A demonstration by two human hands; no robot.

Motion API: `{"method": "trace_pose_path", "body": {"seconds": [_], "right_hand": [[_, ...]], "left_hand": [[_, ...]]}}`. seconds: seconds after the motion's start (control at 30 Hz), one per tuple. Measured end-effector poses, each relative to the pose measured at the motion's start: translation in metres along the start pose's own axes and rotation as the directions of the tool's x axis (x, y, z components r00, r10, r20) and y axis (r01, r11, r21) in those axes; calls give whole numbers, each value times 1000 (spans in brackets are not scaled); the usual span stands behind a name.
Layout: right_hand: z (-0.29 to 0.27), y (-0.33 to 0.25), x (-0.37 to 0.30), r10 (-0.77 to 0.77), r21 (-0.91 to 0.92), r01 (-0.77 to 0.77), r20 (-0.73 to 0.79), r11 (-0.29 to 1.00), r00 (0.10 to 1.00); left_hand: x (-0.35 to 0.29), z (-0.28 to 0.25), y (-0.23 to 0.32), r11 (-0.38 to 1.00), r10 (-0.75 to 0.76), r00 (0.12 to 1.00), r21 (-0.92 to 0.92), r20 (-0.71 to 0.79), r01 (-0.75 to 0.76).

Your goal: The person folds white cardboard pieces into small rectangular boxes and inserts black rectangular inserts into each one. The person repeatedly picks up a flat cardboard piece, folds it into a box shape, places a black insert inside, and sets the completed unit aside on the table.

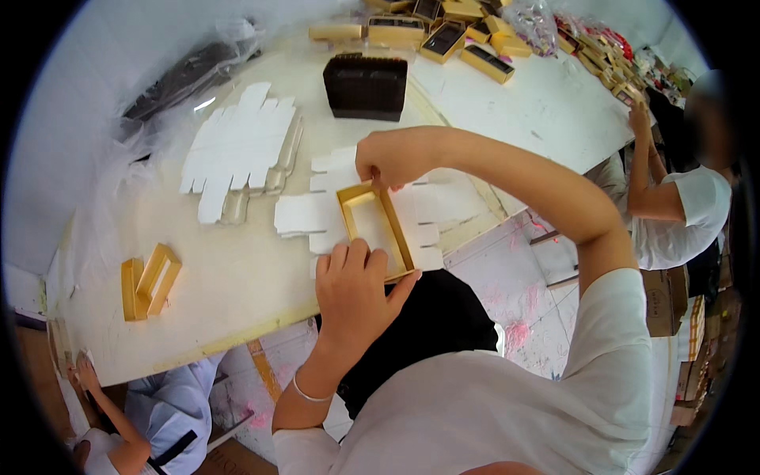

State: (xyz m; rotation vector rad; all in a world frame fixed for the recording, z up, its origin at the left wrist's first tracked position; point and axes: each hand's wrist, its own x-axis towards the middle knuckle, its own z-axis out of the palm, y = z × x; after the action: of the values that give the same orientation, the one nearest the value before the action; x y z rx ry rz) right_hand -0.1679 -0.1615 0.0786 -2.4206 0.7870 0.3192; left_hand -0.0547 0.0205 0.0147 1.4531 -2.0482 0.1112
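Note:
An open rectangular gold box frame [401,242] lies in front of me over flat white die-cut card blanks [297,215]. My right hand [400,157] reaches across to its far end, fingers curled down and pinching the rim there. At the near end, my left hand [352,286] grips the frame, its fingers along the left side and its thumb at the near right corner. White shows inside the gold walls. The fingertips of the right hand are partly hidden.
Left of me are a stack of white card blanks [241,146] and two gold box pieces [150,283]. Black plastic trays [366,89] stand beyond my hands. Gold boxes [443,39] pile up at the back. Co-workers sit at right [681,198] and lower left [170,412].

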Motion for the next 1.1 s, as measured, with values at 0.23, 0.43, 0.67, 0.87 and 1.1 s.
{"method": "trace_pose_path", "body": {"seconds": [0.23, 0.43, 0.67, 0.87, 1.1], "right_hand": [[33, -38, -12, -107, -482, -15, -225, 876, 968], [20, -16, -15, -28, -223, -32, -260, 974, 965], [-33, 87, -14, -280, -415, -194, -828, 889, 486], [-36, 93, 7, -79, -289, -253, -786, 923, 613], [-61, 90, -12, -259, -285, -3, -878, 959, 403]], "left_hand": [[-3, 1, 2, 999, -43, 997, -4, 64, 43], [-2, -4, 8, 996, -84, 993, -4, 85, 85], [23, -30, -37, 960, -74, 969, -246, 236, 133], [16, -19, -43, 997, -53, 998, -57, 43, 56], [14, -16, -48, 923, -234, 963, -283, 131, 262]]}}
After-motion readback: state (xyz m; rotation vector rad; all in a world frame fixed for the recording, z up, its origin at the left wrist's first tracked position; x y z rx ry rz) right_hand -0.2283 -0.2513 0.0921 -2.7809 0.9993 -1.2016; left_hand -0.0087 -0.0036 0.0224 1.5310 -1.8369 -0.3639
